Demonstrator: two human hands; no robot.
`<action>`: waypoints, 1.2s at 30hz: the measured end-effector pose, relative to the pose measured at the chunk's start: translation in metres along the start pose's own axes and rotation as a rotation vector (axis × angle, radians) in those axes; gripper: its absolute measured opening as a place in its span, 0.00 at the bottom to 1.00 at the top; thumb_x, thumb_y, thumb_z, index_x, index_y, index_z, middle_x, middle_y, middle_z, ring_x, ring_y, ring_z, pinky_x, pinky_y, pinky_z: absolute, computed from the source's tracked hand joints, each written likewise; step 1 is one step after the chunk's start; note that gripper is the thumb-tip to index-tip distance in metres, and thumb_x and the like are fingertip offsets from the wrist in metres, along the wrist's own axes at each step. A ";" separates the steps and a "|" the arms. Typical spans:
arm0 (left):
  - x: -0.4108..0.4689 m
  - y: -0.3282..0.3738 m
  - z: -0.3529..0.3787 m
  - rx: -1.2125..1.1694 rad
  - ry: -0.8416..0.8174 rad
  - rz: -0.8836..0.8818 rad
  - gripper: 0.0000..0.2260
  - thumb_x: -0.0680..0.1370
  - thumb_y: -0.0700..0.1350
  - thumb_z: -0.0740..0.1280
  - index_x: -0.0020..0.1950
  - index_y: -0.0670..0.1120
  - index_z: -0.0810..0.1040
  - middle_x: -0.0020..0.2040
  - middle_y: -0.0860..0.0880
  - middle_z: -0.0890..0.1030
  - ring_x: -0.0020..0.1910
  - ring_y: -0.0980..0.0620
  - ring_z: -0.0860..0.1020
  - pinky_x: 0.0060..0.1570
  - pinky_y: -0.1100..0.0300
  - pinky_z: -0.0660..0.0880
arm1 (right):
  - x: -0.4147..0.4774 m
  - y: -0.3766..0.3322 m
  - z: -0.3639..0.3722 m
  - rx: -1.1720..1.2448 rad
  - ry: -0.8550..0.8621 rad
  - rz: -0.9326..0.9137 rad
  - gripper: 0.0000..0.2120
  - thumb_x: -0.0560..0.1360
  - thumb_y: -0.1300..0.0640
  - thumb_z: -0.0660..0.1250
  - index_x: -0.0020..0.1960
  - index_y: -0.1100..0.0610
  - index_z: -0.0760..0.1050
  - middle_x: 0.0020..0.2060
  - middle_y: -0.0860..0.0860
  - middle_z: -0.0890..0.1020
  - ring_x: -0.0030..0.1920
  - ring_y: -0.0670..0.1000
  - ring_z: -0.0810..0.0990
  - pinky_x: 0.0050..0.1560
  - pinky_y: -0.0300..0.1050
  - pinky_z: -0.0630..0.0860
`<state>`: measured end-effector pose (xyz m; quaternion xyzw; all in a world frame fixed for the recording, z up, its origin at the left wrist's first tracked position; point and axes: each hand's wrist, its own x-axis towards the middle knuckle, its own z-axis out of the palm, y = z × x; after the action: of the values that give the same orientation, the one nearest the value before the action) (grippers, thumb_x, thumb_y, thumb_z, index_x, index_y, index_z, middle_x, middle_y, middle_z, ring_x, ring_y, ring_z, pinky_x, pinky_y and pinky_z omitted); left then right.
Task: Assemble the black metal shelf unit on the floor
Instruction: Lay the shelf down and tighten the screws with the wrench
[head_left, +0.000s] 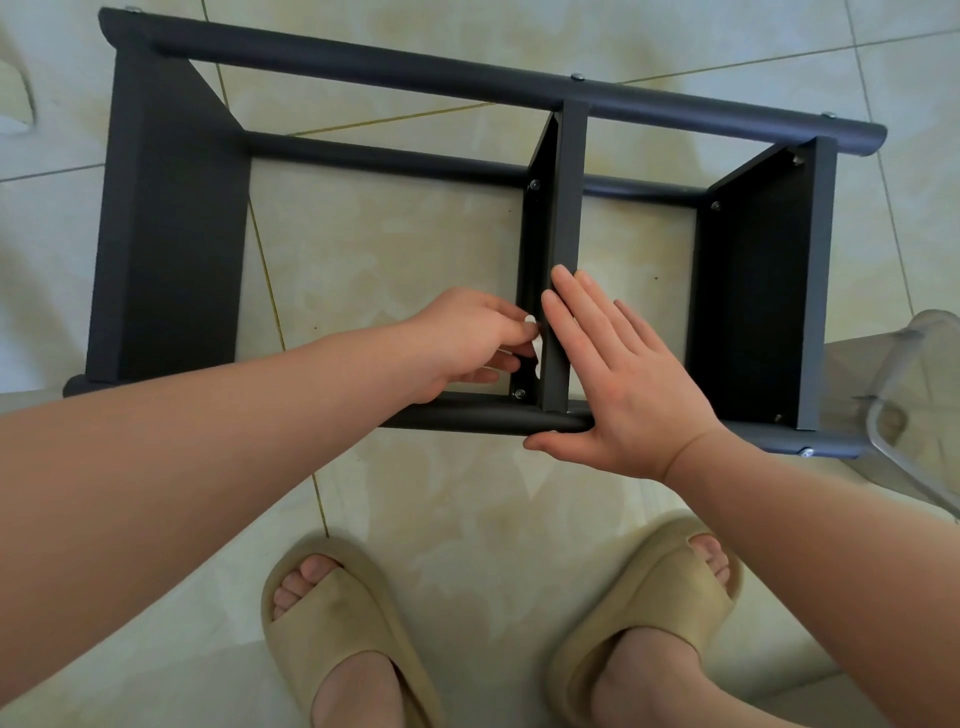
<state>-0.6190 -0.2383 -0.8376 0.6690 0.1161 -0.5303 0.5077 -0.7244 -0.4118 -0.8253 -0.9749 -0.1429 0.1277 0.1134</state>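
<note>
Head view: left hand (467, 338) pinches a small white thing (529, 319) left of the middle panel (566, 197); right hand (623, 374) lies flat on it.

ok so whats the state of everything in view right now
shelf unit: lying on its side on the floor
middle panel: standing on edge, bolted in
left hand: grip pinched on a small white piece beside the middle panel
right hand: flat, fingers straight, pressing middle panel and near tube
slippers: worn on both feet
</note>
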 end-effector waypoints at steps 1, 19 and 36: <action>0.000 0.000 0.000 0.002 0.001 0.003 0.11 0.79 0.48 0.71 0.60 0.47 0.79 0.44 0.51 0.85 0.42 0.54 0.82 0.44 0.58 0.75 | 0.000 0.000 0.000 0.001 0.002 -0.001 0.54 0.72 0.25 0.60 0.82 0.61 0.50 0.82 0.55 0.49 0.82 0.56 0.47 0.77 0.64 0.60; -0.003 0.004 0.001 -0.030 -0.043 -0.065 0.03 0.79 0.44 0.67 0.48 0.45 0.79 0.37 0.51 0.86 0.40 0.54 0.83 0.45 0.59 0.77 | 0.000 -0.001 -0.001 -0.012 -0.012 0.000 0.54 0.72 0.25 0.60 0.82 0.61 0.50 0.82 0.55 0.48 0.82 0.56 0.47 0.77 0.63 0.60; -0.002 0.000 -0.005 0.120 -0.149 0.033 0.06 0.81 0.40 0.62 0.46 0.45 0.78 0.37 0.51 0.86 0.38 0.55 0.82 0.48 0.59 0.78 | 0.000 0.000 0.000 -0.022 -0.021 0.003 0.54 0.72 0.24 0.59 0.82 0.61 0.49 0.82 0.55 0.47 0.82 0.55 0.46 0.77 0.63 0.59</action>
<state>-0.6166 -0.2340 -0.8363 0.6586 0.0348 -0.5762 0.4828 -0.7245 -0.4117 -0.8252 -0.9749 -0.1440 0.1367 0.1010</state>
